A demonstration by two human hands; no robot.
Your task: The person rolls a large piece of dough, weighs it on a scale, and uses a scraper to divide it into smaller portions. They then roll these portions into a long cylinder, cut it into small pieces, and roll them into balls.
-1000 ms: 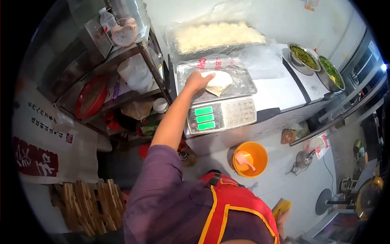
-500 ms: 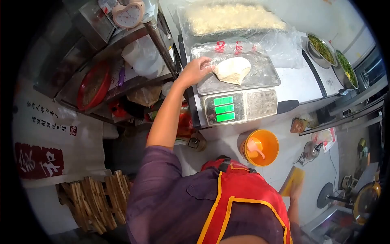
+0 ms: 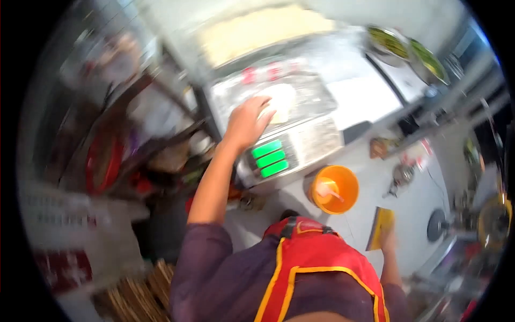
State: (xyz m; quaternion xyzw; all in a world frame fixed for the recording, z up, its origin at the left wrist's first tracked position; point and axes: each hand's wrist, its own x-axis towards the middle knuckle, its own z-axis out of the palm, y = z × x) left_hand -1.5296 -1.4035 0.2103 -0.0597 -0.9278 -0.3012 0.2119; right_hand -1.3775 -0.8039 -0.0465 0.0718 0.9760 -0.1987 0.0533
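Observation:
A digital scale with a green-lit display (image 3: 270, 158) stands on the counter, its metal tray (image 3: 316, 94) smudged with white. On the tray lies a pale lump of dough (image 3: 284, 101). The fingers and thumb of my left hand (image 3: 248, 122) close around the lump's near left side; blur softens the exact contact. Down at my right side, my right hand (image 3: 389, 241) grips a flat yellow scraper (image 3: 380, 225), held on edge away from the counter.
Behind the scale sits a large pale dough mass (image 3: 265, 32) under plastic. Metal bowls of green filling (image 3: 426, 59) stand at the back right. An orange bucket (image 3: 351, 190) with a pink scoop is on the floor. Cluttered shelves (image 3: 129, 96) rise at left.
The camera view has tilted and blurred. My left hand has gone from the dough's far left edge to its near side, fingers now over it. My right hand still holds the scraper.

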